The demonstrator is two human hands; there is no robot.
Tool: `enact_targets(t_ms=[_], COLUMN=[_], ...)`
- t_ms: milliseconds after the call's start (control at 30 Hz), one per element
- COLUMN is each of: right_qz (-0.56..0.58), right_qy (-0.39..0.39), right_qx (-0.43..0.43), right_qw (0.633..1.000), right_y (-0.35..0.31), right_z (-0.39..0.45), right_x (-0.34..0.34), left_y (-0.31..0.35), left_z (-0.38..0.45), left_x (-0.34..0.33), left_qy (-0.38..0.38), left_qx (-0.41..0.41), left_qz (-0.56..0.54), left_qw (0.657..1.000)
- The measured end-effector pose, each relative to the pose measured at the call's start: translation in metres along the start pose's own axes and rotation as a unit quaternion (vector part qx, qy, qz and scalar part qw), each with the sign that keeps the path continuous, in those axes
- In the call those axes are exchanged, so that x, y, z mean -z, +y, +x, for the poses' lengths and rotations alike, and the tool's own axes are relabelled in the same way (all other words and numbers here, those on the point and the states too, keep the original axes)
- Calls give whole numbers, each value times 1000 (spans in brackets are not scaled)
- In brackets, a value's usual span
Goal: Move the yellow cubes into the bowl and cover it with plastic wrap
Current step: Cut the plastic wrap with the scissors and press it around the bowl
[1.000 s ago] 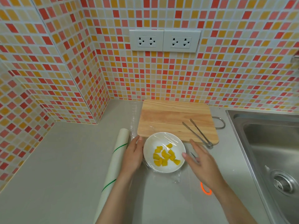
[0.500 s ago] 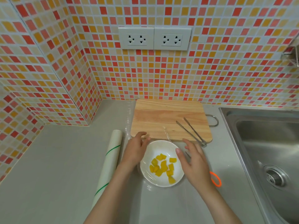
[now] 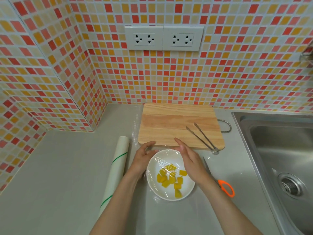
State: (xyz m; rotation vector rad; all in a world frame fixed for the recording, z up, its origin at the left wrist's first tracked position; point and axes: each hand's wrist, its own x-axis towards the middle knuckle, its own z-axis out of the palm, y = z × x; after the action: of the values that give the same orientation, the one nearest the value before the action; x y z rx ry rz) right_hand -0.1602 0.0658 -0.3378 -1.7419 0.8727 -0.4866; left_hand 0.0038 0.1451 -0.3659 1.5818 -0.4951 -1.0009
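A white bowl sits on the grey counter just in front of the cutting board. Several yellow cubes lie inside it under a sheet of clear plastic wrap stretched over the top. My left hand rests against the bowl's far left rim, fingers spread. My right hand lies flat over the bowl's far right side, pressing on the wrap, fingers straight and together. Neither hand grips anything.
The plastic wrap roll lies left of the bowl. A wooden cutting board with metal tongs is behind it. Orange-handled scissors lie to the right. A steel sink borders the counter's right side. Tiled walls stand behind and left.
Both hands have slid from the bowl's sides toward its far rim. The right hand now lies over the bowl's top. The view has shifted, so the bowl appears lower.
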Motion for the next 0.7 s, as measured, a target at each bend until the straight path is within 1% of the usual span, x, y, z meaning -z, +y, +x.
enact_targets(t_ms=[133,233,300,400,533,633,700], right_qz=[65,55,40,39,48,74,121], right_qy=[-1,-7,-11,-3,40,101,159], right_qx=[-79,-115,-132,-166,-192,-197,-168], right_qw=[995,992,990,985,979,972,965], right_y=[8,11,11,13,23,31,35], right_z=[11,20,26,30,23,17,13], right_x=[13,21,21,19,17,19,22], left_y=[-2,-1,0,-5,-15,-17,-14], left_z=[9,18,25,31,35,34,29], left_x=[-6,-10,-10,-11,-16,-21,-23], left_qy=[-77,-80,-76,-44,33,66,69], left_qx=[-46,-71,-72,-73,-81,-80,-72], left_qz=[80,98,99,110,137,176,183], left_qw=[993,989,990,990,987,979,978])
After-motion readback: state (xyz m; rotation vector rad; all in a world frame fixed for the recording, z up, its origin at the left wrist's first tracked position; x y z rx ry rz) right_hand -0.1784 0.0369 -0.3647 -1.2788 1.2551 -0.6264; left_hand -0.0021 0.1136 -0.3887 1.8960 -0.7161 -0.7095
